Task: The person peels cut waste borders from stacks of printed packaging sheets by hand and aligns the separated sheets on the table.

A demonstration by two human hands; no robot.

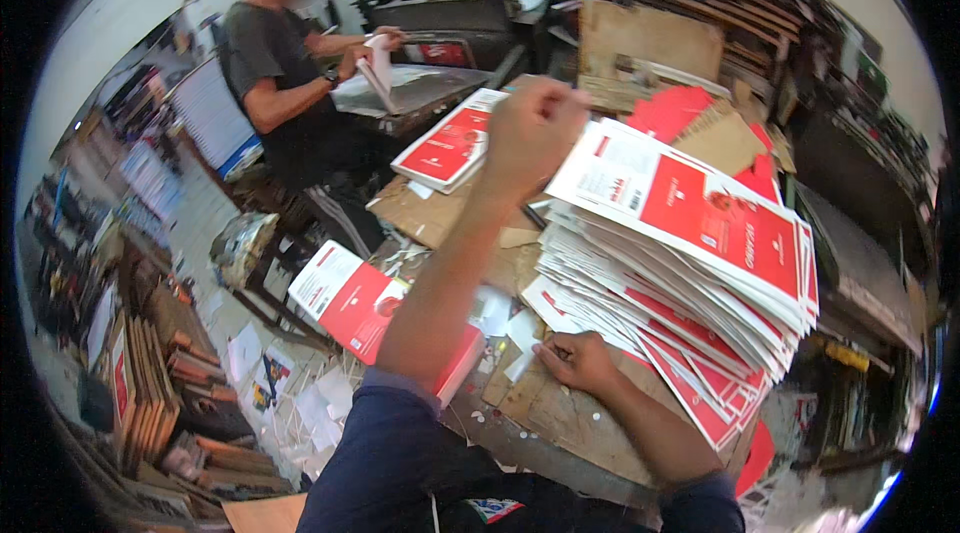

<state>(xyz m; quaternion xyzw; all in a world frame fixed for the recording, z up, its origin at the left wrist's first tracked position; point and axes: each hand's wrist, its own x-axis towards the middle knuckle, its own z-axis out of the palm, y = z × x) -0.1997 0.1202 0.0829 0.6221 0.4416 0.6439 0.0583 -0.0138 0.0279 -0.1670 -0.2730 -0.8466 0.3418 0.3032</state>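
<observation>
My left hand (535,133) is raised above the worktable, its fingers curled closed. It is between a small pile of red and white printed covers (450,145) and the corner of a tall, uneven stack of similar printed sheets (690,208). Whatever it might hold is hidden. Low on the board beside that stack rests my right hand (580,361), fingers bent inward, close to small white paper scraps (522,331). I cannot make out anything in its grip. Another red and white printed pile (350,303) lies left of my left forearm, which partly covers it.
Across from me at the left, a person (285,63) handles a folded white sheet (378,73) at a dark metal-topped table (420,88). Red offcuts and brown cardboard (720,141) lie behind the tall stack. Paper scraps (315,408) litter the floor.
</observation>
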